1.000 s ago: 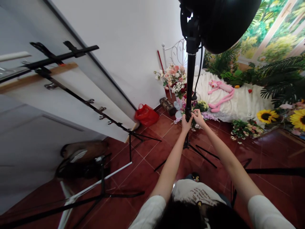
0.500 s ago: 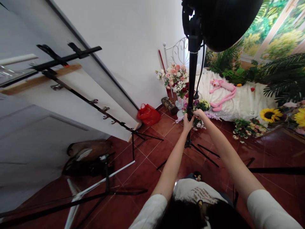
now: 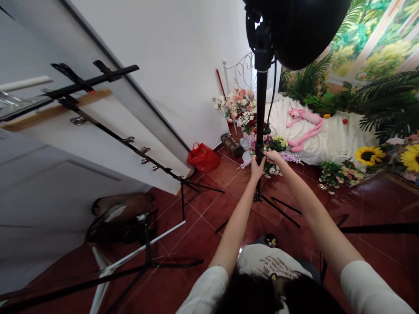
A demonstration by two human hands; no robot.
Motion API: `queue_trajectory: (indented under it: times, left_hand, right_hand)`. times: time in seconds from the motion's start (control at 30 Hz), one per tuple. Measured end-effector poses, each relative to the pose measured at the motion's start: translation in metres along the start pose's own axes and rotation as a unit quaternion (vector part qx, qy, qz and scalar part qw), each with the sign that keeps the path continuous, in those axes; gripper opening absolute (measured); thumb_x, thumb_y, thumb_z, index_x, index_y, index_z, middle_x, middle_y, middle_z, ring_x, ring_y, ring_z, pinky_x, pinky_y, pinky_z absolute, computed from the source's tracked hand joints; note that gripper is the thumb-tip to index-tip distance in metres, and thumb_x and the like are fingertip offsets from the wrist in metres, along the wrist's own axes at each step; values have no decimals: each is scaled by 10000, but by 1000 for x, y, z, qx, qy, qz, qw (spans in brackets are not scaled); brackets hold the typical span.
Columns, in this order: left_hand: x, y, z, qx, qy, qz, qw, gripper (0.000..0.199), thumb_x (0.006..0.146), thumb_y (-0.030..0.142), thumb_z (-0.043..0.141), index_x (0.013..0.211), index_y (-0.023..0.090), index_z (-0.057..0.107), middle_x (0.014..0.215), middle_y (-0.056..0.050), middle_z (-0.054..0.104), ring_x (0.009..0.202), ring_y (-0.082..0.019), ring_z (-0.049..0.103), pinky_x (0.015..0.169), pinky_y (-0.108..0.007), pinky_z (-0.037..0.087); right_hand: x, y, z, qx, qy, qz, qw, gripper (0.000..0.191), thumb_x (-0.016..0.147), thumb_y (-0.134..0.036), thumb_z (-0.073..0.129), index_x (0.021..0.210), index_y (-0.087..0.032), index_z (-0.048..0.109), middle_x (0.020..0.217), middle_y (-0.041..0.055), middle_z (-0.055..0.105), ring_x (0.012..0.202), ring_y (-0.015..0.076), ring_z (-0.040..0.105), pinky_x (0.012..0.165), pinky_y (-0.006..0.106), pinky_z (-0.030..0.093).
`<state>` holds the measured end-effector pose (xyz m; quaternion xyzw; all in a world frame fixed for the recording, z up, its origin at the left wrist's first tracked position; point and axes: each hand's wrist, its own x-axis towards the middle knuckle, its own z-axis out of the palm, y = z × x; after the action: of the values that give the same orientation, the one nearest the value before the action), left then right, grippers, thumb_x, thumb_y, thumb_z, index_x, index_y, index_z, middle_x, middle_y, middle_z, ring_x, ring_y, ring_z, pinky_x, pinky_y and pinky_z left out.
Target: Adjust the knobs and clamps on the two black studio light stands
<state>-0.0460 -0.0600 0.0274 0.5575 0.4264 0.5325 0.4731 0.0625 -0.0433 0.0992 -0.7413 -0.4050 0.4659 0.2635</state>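
A black light stand rises upright in front of me, its tripod legs spread on the tiled floor. On top sits a large black lamp head, with a cable hanging beside the pole. My left hand is wrapped round the pole just below a joint. At that joint, my right hand is closed with its fingertips against the pole's right side, where a knob would be; the exact part is hidden by the fingers.
Left stands a backdrop frame with metal clips and tripod legs. A red plastic bag lies by the wall. Behind the stand are flowers, a white fur cover and a pink plush toy. A black bar extends from the right.
The lamp head and the upper pole have shifted slightly left in view. Both hands keep their hold at the joint.
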Motion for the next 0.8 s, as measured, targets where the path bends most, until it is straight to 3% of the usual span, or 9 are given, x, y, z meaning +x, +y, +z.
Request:
queue_trajectory:
  times: [0.13, 0.2, 0.27, 0.37, 0.53, 0.67, 0.8]
  left_hand:
    - [-29, 0, -2, -108, 83, -103, 985, 313, 836, 375, 648, 1082, 207, 554, 1186, -97, 633, 1140, -184, 602, 1014, -351, 459]
    - [-50, -1, -2, -208, 147, -208, 944, 240, 878, 350, 565, 1082, 224, 562, 1189, -88, 635, 1162, -173, 605, 1007, -351, 481]
    - [-72, 0, 2, -301, 149, -310, 890, 184, 894, 333, 498, 1013, 223, 588, 1110, -92, 664, 1120, -175, 637, 974, -358, 517]
    - [-97, 11, 20, -385, 38, -379, 841, 156, 856, 302, 509, 911, 203, 617, 1043, -109, 695, 1044, -193, 679, 950, -389, 548]
    - [-115, 45, 81, -406, -138, -389, 815, 212, 854, 299, 494, 957, 190, 644, 1172, -114, 691, 1132, -208, 658, 1001, -421, 532]
    - [-131, 66, 136, -383, -250, -373, 807, 223, 852, 267, 482, 998, 187, 631, 1217, -122, 674, 1200, -223, 626, 1040, -467, 511]
    - [-161, 77, 185, -370, -321, -367, 791, 328, 759, 52, 490, 1034, 190, 605, 1221, -91, 667, 1223, -192, 615, 1084, -432, 492]
  right_hand:
    - [-16, 35, -11, 143, -51, -75, 986, 248, 930, -400, 596, 843, -170, 566, 533, -32, 582, 468, 78, 541, 499, 150, 440]
    - [-25, 61, -24, 194, -78, -68, 975, 251, 931, -424, 593, 905, -177, 563, 583, -7, 643, 531, 109, 622, 532, 172, 489]
    - [-33, 91, -43, 193, -58, -40, 979, 210, 941, -378, 586, 897, -174, 563, 600, 6, 669, 548, 116, 648, 539, 173, 499]
    - [-51, 137, -77, 183, -1, 2, 983, 134, 923, -283, 613, 884, -155, 598, 614, 13, 689, 538, 108, 652, 521, 158, 486]
    - [-101, 216, -130, 225, 110, 66, 966, 101, 937, -211, 567, 927, -147, 643, 649, 22, 703, 558, 99, 666, 518, 149, 485]
    - [-156, 275, -166, 283, 200, 94, 933, 103, 942, -199, 556, 953, -147, 644, 668, 28, 707, 564, 94, 667, 518, 146, 480]
    - [-217, 321, -195, 338, 300, 129, 883, 72, 921, -183, 579, 917, -152, 644, 657, 26, 702, 541, 95, 659, 523, 158, 480]
